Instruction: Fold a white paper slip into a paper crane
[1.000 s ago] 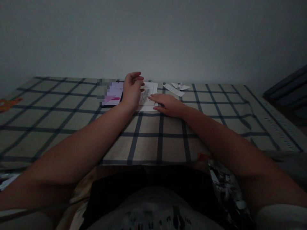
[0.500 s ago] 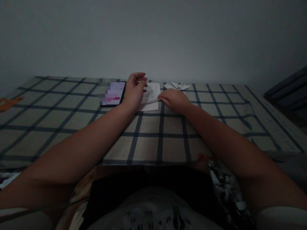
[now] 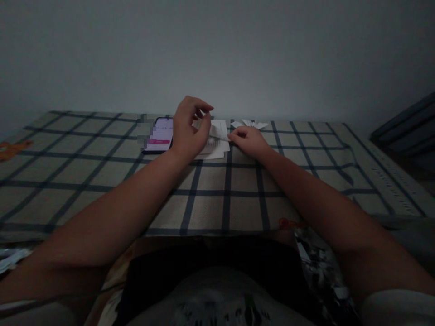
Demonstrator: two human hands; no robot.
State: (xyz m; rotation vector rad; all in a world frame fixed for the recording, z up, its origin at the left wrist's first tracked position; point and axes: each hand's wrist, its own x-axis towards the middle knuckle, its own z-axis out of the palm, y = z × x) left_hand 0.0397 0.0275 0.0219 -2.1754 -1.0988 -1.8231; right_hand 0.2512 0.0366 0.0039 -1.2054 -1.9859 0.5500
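My right hand (image 3: 250, 141) pinches the right edge of a white paper strip or fold (image 3: 217, 132) between thumb and fingertips. Beneath it lie white printed sheets (image 3: 217, 155), overlapping on the tablecloth. Raised over the left side of the papers, my left hand (image 3: 190, 124) has its fingers curved and the thumb apart, with nothing visibly held. It hides part of the paper and overlaps the right edge of a smartphone (image 3: 162, 133) with a lit screen. Just behind my right hand rests a folded white paper figure (image 3: 251, 123) with pointed tips.
A checked tablecloth (image 3: 207, 213) covers the table, which meets a plain wall (image 3: 217, 54) at the back. An orange item (image 3: 15, 149) lies at the far left. Dark striped fabric (image 3: 408, 131) is at the right. Another orange piece (image 3: 290, 223) hangs by the front edge.
My left hand has lifted a little and turned, its thumb now more spread. The pinched paper has tilted, showing more of its face. My right hand stays nearly in place.
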